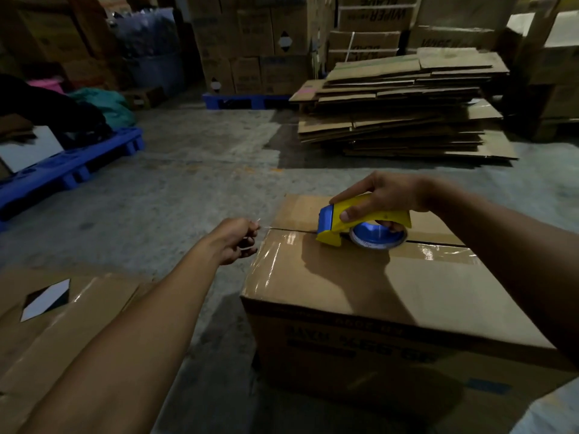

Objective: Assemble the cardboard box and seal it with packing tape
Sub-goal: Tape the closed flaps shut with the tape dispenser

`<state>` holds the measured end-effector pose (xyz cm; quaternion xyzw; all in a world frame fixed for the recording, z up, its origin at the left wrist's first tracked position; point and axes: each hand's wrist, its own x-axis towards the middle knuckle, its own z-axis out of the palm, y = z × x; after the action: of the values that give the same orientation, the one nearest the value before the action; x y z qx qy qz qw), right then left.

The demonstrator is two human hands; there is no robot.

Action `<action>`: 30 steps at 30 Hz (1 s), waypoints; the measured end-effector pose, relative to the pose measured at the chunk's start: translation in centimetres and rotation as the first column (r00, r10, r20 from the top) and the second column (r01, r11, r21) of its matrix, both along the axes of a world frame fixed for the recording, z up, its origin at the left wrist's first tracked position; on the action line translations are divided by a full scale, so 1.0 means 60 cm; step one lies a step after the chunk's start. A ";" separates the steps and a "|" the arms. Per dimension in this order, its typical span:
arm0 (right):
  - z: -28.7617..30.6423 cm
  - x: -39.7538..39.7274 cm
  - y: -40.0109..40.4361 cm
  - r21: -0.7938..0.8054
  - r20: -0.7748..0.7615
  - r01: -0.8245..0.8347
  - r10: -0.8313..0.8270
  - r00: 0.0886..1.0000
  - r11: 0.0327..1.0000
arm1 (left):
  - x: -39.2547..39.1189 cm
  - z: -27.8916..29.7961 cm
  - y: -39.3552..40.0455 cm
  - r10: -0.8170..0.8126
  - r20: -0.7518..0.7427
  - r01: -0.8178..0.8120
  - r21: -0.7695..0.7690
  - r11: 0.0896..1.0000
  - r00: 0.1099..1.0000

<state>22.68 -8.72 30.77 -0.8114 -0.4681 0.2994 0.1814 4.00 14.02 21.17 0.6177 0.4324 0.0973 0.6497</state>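
A brown cardboard box (360, 286) stands on the concrete floor with its top flaps folded down. Clear packing tape (275, 249) lies along the middle seam and runs over the left edge. My right hand (379, 195) grips a yellow and blue tape dispenser (351, 225), which rests on the seam near the middle of the top. My left hand (238, 239) is at the box's left edge, fingers pinched on the free end of the tape, held just off the corner.
Another cardboard box (56, 321) with a diamond label sits at the lower left. A stack of flattened cartons (404, 108) lies behind on the right. Blue pallets (72, 164) are at the left, and stacked boxes (250, 45) line the back.
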 end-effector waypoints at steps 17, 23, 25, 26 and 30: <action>-0.008 0.010 0.006 -0.059 -0.033 0.031 -0.033 0.999 0.998 | 0.015 -0.027 -0.014 -0.050 0.004 0.048 -0.307 0.950 0.999; -0.008 0.012 0.006 -0.075 0.012 0.046 -0.045 0.999 0.996 | 0.006 -0.045 -0.029 -0.172 -0.311 0.202 0.067 0.977 0.935; -0.005 0.012 0.008 -0.085 0.027 0.038 -0.036 0.999 0.996 | 0.015 -0.046 -0.028 -0.025 -0.274 0.133 0.385 0.913 0.961; -0.003 0.011 0.011 -0.086 0.033 0.031 -0.028 0.999 0.996 | 0.021 -0.034 -0.033 -0.022 -0.235 0.151 0.546 0.824 0.972; 0.005 0.006 0.018 -0.094 0.030 -0.029 0.032 0.999 0.995 | 0.056 0.025 -0.076 -0.299 -0.378 0.474 0.786 0.396 0.876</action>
<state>23.01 -7.62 31.07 -0.8163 -0.4686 0.3111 0.1313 7.36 9.44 22.69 0.9459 0.2240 0.0906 0.2167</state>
